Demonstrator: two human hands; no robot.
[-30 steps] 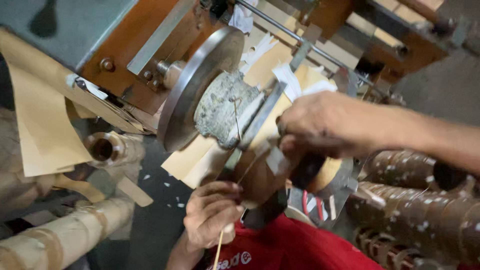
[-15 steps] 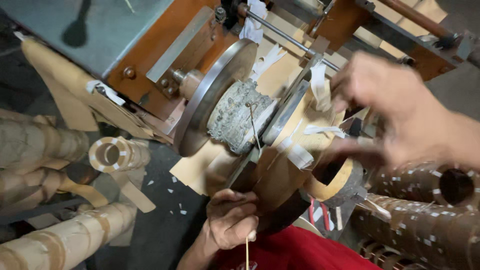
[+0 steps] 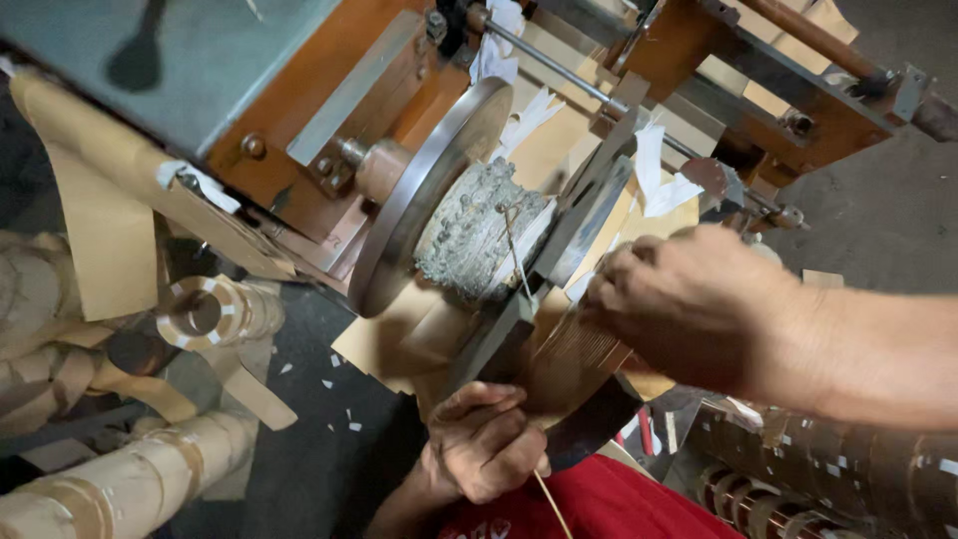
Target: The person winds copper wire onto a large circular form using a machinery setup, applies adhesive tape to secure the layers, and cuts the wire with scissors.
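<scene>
Nearest the camera, the left hand (image 3: pixel 486 445) is curling its fingers together around a thin pale strand (image 3: pixel 548 499) that is trailing down over the red garment (image 3: pixel 589 507). Just above it, the right hand (image 3: pixel 687 304) is reaching in from the right, its fingers bunching together on the coppery ribbed sheet (image 3: pixel 571 361) beside the dark flange (image 3: pixel 589 215); what exactly they are pinching I cannot tell. Beyond the hands, the grey wound spool (image 3: pixel 477 232) is sitting on the machine's shaft between that flange and the large steel disc (image 3: pixel 424 200), with a fine strand (image 3: pixel 514 250) running down across it. This looks like the threading or tying-on step of winding. The next move, I judge, is calling for steady tension on the strand while guiding it onto the spool. Cardboard tubes (image 3: pixel 205 311) are lying to the left
</scene>
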